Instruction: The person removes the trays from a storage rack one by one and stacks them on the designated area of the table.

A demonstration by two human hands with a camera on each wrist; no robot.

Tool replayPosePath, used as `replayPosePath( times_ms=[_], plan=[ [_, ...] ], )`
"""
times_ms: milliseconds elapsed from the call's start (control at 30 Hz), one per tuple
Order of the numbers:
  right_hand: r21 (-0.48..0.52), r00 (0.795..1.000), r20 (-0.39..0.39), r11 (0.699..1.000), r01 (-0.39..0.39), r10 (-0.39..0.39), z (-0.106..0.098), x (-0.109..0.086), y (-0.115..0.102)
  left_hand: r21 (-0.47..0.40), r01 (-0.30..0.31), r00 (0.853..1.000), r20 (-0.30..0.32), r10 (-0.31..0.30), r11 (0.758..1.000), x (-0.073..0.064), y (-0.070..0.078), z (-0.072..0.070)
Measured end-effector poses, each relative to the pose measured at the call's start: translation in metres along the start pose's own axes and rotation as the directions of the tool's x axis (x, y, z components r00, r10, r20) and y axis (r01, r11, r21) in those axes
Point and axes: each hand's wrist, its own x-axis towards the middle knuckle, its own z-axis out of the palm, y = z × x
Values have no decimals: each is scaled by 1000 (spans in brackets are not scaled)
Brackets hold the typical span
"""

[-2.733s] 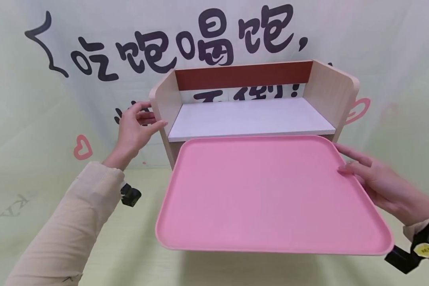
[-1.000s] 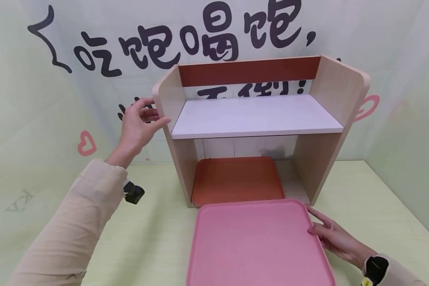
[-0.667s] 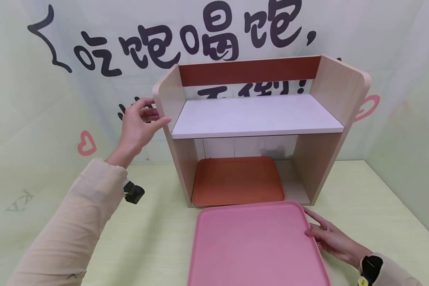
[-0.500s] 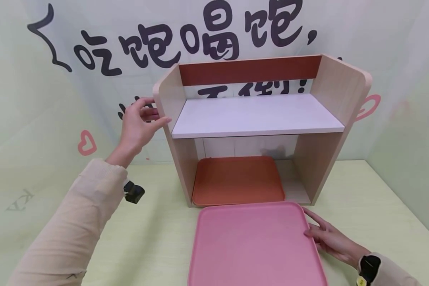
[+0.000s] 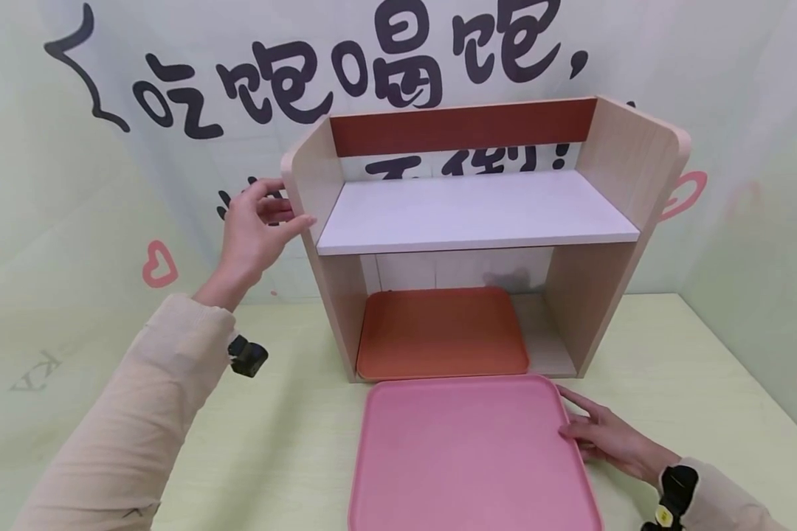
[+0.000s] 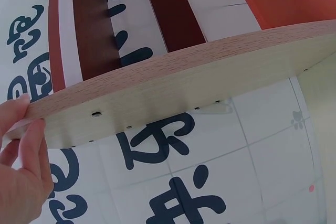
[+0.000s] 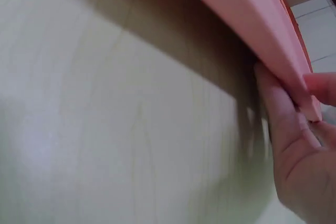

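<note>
A small wooden desktop shelf (image 5: 478, 214) has a white upper board and a dark red back strip. My left hand (image 5: 252, 221) pinches the front edge of its left side panel (image 6: 157, 72) between thumb and fingers. On the shelf's bottom board lies an orange tray (image 5: 441, 332), towards the left side. A larger pink tray (image 5: 468, 457) is directly in front of the shelf, its near end cut off by the head view. My right hand (image 5: 618, 439) grips the pink tray's right rim, fingers beneath it. The right wrist view shows the tray's edge (image 7: 247, 19) casting a shadow on the table.
The shelf stands on a pale wood-grain table (image 5: 677, 383). Behind it hangs a printed cloth (image 5: 192, 177) with large black characters and pink hearts. A black wrist camera (image 5: 248, 356) shows below my left sleeve.
The pink tray has come down from in front of the shelf, uncovering the orange tray. Lately it shifts slightly left with my right hand. My left hand keeps its hold on the side panel.
</note>
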Motion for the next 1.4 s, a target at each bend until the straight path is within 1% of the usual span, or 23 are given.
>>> replayPosePath(
  times_ms=[100, 200, 300, 367, 400, 500, 567, 700, 1000, 1100, 1267, 1400],
  plan=[
    [-76, 997, -74, 996, -36, 31, 3, 3, -2, 3, 5, 1000, 0, -5, 1000, -1, 0, 0],
    [-166, 989, -146, 985, -51, 27, 6, 6, -5, 6, 8, 1000, -1, -8, 1000, -1, 0, -1],
    [-242, 983, -183, 969, -50, 5, 8, 8, -6, 8, 8, 1000, 1, -8, 1000, -2, 0, -1],
    [-274, 982, -191, 961, -46, -8, 8, 8, -6, 11, 8, 1000, 3, -8, 1000, -2, 0, -1],
    [-287, 983, -185, 958, -30, -24, 8, 8, -6, 12, 5, 1000, 3, -5, 1000, -2, 0, -1],
    [-338, 978, -201, 941, -13, -59, 9, 9, -6, 15, 2, 1000, 5, -2, 1000, -2, 1, -1],
    [-370, 973, -219, 929, -11, -75, 10, 10, -6, 12, 2, 1000, 6, -2, 1000, -1, 1, 0],
    [-411, 965, -250, 911, -30, -81, 10, 14, -6, -4, 8, 1000, 7, -8, 1000, -1, 2, 1],
    [-499, 958, -240, 867, 17, -156, 12, 18, -6, -6, 3, 1000, 0, -3, 1000, -2, 0, 3],
    [-502, 957, -233, 864, 34, -173, 12, 18, -6, -6, 4, 1000, -3, -4, 1000, -3, 0, 2],
    [-488, 952, -248, 872, 38, -180, 10, 20, -4, -6, 2, 1000, -15, -2, 1000, -3, -1, 2],
    [-444, 955, -249, 895, 38, -164, 7, 19, -6, -7, -1, 1000, -17, 1, 1000, -2, 0, 2]
  ],
)
